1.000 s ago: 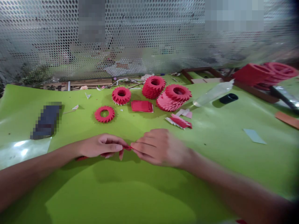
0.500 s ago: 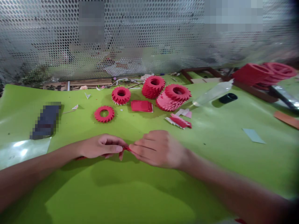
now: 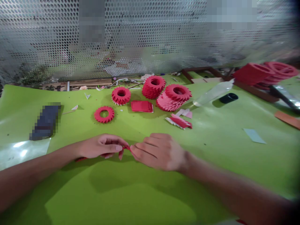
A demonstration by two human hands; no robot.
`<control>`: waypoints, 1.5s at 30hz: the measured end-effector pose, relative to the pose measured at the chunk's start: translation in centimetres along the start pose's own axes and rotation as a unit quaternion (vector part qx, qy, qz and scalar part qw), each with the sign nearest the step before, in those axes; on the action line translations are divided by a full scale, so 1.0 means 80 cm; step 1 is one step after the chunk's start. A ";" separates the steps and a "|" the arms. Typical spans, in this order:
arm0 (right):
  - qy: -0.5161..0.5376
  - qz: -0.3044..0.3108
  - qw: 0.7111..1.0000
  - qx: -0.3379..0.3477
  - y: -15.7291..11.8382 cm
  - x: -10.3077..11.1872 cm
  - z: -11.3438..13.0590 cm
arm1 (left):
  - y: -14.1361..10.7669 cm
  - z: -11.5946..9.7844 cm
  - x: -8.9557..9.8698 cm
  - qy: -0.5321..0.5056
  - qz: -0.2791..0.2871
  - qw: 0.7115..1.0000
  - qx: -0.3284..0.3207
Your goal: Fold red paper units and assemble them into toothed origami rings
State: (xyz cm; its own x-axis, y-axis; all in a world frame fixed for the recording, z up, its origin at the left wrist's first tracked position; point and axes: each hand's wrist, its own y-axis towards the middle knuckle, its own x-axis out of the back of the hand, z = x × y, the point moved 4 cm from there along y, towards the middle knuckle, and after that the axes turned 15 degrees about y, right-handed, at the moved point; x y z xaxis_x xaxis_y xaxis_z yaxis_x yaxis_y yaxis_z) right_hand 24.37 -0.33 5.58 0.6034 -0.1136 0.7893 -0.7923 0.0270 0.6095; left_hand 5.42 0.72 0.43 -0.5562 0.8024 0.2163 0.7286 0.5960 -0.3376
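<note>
"What's moved since the earlier view?"

"The right hand [image 3: 159, 152] has sunk slightly toward the near edge of the bench."

"Where's the red paper strip [image 3: 126, 147]?"

"Right between the hands, its long axis running sideways. The left hand [image 3: 101, 146] is pinching one end between thumb and fingers, and is the nearer to most of it. The right hand's fingers press narrowly against the other end, but its thumb is hidden, so I can't tell whether it grips."

"And beyond?"

"Across the green-covered bench [image 3: 211, 156] lie a toothed red paper ring [image 3: 104, 114], then stacked paper rings [image 3: 153, 87], with a perforated metal screen [image 3: 140, 37] behind."
</note>
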 end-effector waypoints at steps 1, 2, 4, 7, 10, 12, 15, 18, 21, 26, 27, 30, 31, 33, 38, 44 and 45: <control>-0.010 0.006 1.000 0.002 0.000 0.000 0.001 | 0.000 0.001 0.000 -0.004 -0.001 1.000 0.000; -0.018 0.010 1.000 0.005 0.000 -0.001 0.003 | 0.000 0.001 0.001 -0.008 -0.002 1.000 -0.001; -0.026 0.005 1.000 0.006 0.000 -0.001 0.004 | 0.000 0.002 0.001 -0.017 -0.002 1.000 -0.007; -0.025 -0.006 1.000 -0.001 0.000 -0.002 0.004 | 0.000 0.001 0.001 -0.020 -0.004 1.000 -0.008; -0.014 -0.001 1.000 -0.009 -0.001 -0.006 0.003 | -0.001 -0.001 0.000 -0.011 -0.005 1.000 -0.002; -0.008 -0.002 1.000 -0.010 -0.001 -0.007 0.002 | -0.001 -0.002 0.000 -0.005 -0.007 1.000 0.002; 0.006 0.005 1.000 -0.012 -0.001 -0.006 -0.001 | -0.001 -0.003 0.000 0.004 -0.012 1.000 0.004; 0.031 0.033 0.999 -0.016 -0.001 -0.007 -0.004 | 0.000 -0.002 -0.001 0.027 -0.014 0.999 0.010; 0.047 0.055 0.997 -0.028 -0.003 -0.010 -0.008 | 0.000 0.000 -0.002 0.054 -0.012 0.998 0.007; 0.056 0.029 0.996 -0.056 -0.006 -0.016 -0.017 | -0.002 -0.001 0.000 0.094 -0.045 0.994 0.014; 0.054 0.021 0.997 -0.058 -0.006 -0.016 -0.018 | -0.004 -0.003 0.002 0.118 -0.064 0.991 0.017; 0.082 -0.015 0.994 -0.073 -0.006 -0.010 -0.021 | -0.009 -0.014 0.006 0.228 -0.141 0.963 0.005; 0.115 -0.025 0.988 -0.104 -0.006 -0.008 -0.024 | -0.010 -0.018 0.006 0.268 -0.165 0.949 -0.011; 0.210 -0.022 0.950 -0.228 -0.007 -0.005 -0.035 | -0.013 -0.027 0.004 0.350 -0.201 0.913 -0.054; 0.437 0.096 0.731 -0.515 -0.018 -0.019 -0.045 | -0.013 -0.029 -0.006 0.550 -0.212 0.802 -0.095; 0.486 0.139 0.647 -0.571 -0.020 -0.032 -0.045 | -0.006 -0.021 -0.012 0.636 -0.182 0.746 -0.082; 0.485 0.149 0.643 -0.574 -0.020 -0.033 -0.045 | -0.006 -0.021 -0.013 0.644 -0.182 0.738 -0.085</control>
State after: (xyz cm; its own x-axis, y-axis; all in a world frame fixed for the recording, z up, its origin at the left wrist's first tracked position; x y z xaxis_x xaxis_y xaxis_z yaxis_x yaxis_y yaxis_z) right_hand 24.39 3.49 2.76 0.6535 0.7246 0.2189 -0.6333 0.6817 -0.3663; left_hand 6.36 -0.33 1.91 0.0329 -0.1140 0.9929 0.7251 0.6865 0.0548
